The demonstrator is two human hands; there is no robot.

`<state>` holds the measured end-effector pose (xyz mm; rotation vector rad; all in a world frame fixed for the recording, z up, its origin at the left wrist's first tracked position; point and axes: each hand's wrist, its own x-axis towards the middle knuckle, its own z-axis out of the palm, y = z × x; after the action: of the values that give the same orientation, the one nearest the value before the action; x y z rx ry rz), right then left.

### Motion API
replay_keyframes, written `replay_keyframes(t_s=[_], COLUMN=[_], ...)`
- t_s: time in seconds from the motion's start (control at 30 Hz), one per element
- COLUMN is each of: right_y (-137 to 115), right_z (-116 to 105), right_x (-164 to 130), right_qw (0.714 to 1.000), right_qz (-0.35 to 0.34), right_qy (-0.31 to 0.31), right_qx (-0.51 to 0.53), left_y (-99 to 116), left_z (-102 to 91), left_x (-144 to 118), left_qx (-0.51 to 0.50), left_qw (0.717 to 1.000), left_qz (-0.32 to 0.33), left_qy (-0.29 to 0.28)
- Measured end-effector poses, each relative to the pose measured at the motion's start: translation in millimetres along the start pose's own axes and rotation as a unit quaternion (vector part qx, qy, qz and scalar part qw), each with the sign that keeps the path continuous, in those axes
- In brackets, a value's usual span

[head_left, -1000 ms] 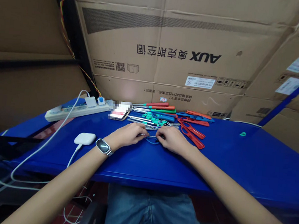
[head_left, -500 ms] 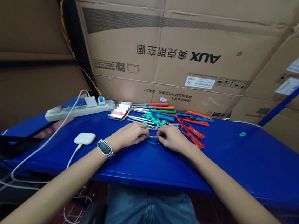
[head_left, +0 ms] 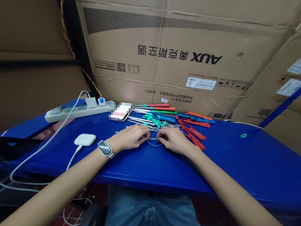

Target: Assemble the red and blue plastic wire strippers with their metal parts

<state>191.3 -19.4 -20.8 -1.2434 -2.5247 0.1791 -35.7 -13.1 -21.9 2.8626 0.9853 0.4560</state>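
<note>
Sitting at the near edge of the blue worktop (head_left: pixel 240 171), you have both forearms stretched over it toward the middle, a smartwatch (head_left: pixel 105 148) on your left wrist. Your left hand (head_left: pixel 129 137) and right hand (head_left: pixel 173 140) meet just short of the tool pile, and between them lies a small blue-handled tool (head_left: pixel 153 142) with a thin metal shaft, resting on the worktop near its centre. Each grip looks pinched on one end of that tool, left on the metal end, right on the other, though the fingertips hide the exact contact. To work it well, I would keep both wrists down on the worktop for steadiness, pinch close to the joint rather than out at the ends, and hold the piece low so nothing springs off into the pile.

Toward the left edge sits a smooth white rounded case (head_left: pixel 85 139) with a white cable (head_left: pixel 43 145) trailing off the near edge. Past your hands lies the pile of tools (head_left: pixel 161 115): slim steel shafts with glossy plastic handles in red, orange, green, teal and blue, and flat red snips (head_left: pixel 193 135) beside your right hand. A phone (head_left: pixel 120 113) lies at the pile's left end, and a long white power strip (head_left: pixel 76 111) runs along the far left corner. A small teal piece (head_left: pixel 243 135) sits alone toward the far right. Matte, creased cardboard boxes (head_left: pixel 172 51) stand behind the far edge.
</note>
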Motion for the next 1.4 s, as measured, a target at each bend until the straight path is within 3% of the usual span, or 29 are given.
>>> replay_keyframes(t_s=[0.77,1.0,1.23,1.4], right_y=[4.5,5.6,5.5,7.4], right_z=[3.1,1.0,1.9,3.2], right_x=[8.7,10.3,11.1,12.7], right_qw=[0.999,0.987,0.988,0.986], right_qz=[-0.039,0.067,0.074,0.085], right_qy=[-0.014,-0.029,-0.024,-0.026], right_qx=[-0.006,0.145,0.133,0.143], left_y=[1.0,0.1,3.2,0.5], left_z=[2.0,2.5,-1.8,-2.7], left_x=[3.7,3.7,6.1,10.3], left_qx=[0.059,0.034,0.03,0.085], left_qw=[0.998,0.999,0.999,0.996], left_qz=[-0.015,-0.028,-0.043,-0.012], left_qy=[0.007,0.004,0.005,-0.012])
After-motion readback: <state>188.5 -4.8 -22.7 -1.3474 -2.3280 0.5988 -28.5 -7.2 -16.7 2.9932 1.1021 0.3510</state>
